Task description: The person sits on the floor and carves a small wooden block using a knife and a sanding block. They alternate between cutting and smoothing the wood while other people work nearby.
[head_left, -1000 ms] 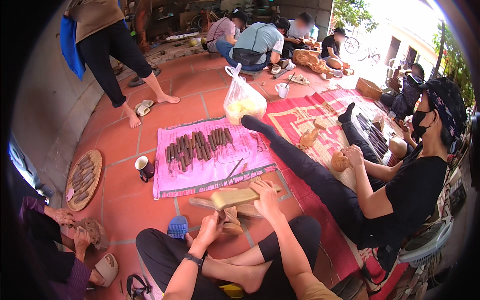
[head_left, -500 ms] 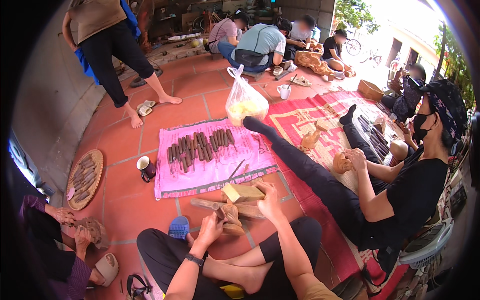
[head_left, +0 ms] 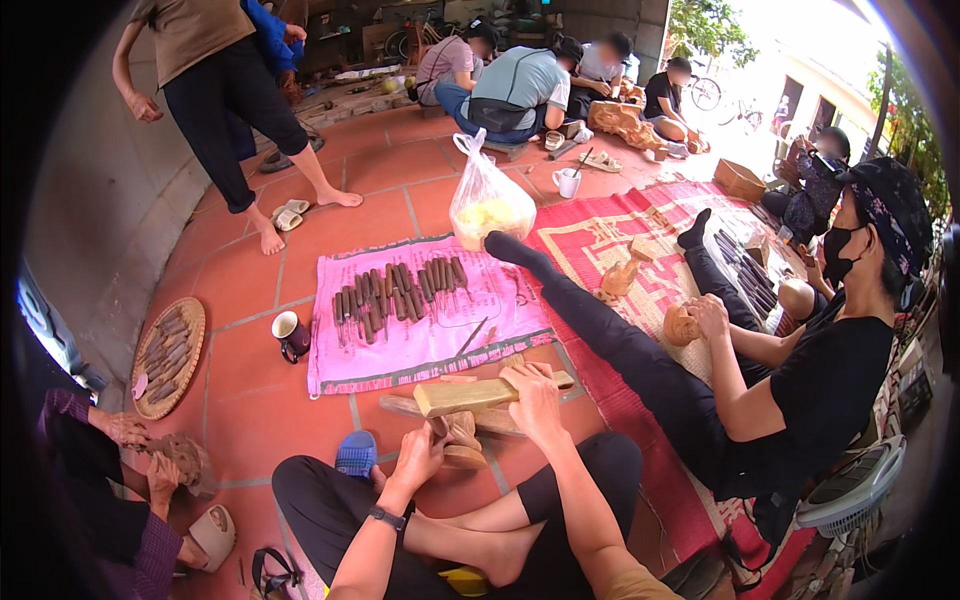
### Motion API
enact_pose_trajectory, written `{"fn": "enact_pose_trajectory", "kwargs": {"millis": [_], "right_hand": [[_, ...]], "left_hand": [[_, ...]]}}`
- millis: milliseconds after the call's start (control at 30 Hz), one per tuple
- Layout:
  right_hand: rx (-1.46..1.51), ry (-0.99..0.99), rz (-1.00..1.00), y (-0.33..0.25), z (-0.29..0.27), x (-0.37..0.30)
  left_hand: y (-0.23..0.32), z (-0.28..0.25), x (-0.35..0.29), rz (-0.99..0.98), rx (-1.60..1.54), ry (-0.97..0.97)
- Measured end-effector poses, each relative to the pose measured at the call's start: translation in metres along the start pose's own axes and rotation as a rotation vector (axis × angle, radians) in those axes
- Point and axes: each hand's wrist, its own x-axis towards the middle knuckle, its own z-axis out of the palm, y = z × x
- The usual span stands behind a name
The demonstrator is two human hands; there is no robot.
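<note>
My left hand (head_left: 418, 456) is closed around a chisel (head_left: 438, 427), with the end of its wooden handle showing above the fist. Its blade is hidden. The chisel is at a small brown wood carving (head_left: 463, 446) in front of my crossed legs. My right hand (head_left: 535, 402) grips a long pale wooden mallet (head_left: 460, 396), held roughly level above the carving and the chisel's handle. Whether mallet and handle touch, I cannot tell. Under and behind the carving lie wooden pieces (head_left: 500, 421) on the tiles.
Beyond my hands, a pink cloth (head_left: 470, 325) bears several wood-handled carving tools (head_left: 375, 298). A dark mug (head_left: 291, 337) and a round basket of tools (head_left: 203, 330) stand left. A blue slipper (head_left: 356, 454) lies near my knee. To the right, a seated person's leg (head_left: 610, 335) stretches out.
The mallet has swung left and down, and now shows its long side above the chisel. My left hand has barely moved. The standing person's arms have shifted.
</note>
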Motion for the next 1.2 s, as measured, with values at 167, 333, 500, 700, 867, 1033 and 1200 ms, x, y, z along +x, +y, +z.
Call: {"fn": "enact_pose_trajectory", "kwargs": {"millis": [167,333,500,700,867,1033,1200], "right_hand": [[0.082,0.024,0.020,-0.005,-0.003,0.003],[0.182,0.024,0.074,-0.006,0.000,0.001],[0.084,0.005,0.002,-0.007,0.000,0.003],[-0.087,0.016,-0.087,0.003,-0.002,0.003],[0.058,0.045,0.044,0.006,-0.002,0.001],[0.110,0.030,0.122,0.008,-0.007,0.001],[0.206,0.019,0.122,0.006,0.004,-0.002]], "left_hand": [[0.003,-0.005,0.001,0.024,0.033,-0.015],[-0.002,-0.003,-0.001,0.062,0.125,-0.030],[0.000,-0.001,-0.002,0.129,0.178,-0.036],[-0.006,-0.001,-0.005,0.105,0.103,0.007],[-0.008,-0.003,0.000,-0.170,-0.141,0.041],[0.003,-0.007,0.002,-0.077,-0.010,0.001],[0.011,-0.008,-0.001,0.004,0.014,-0.024]]}}
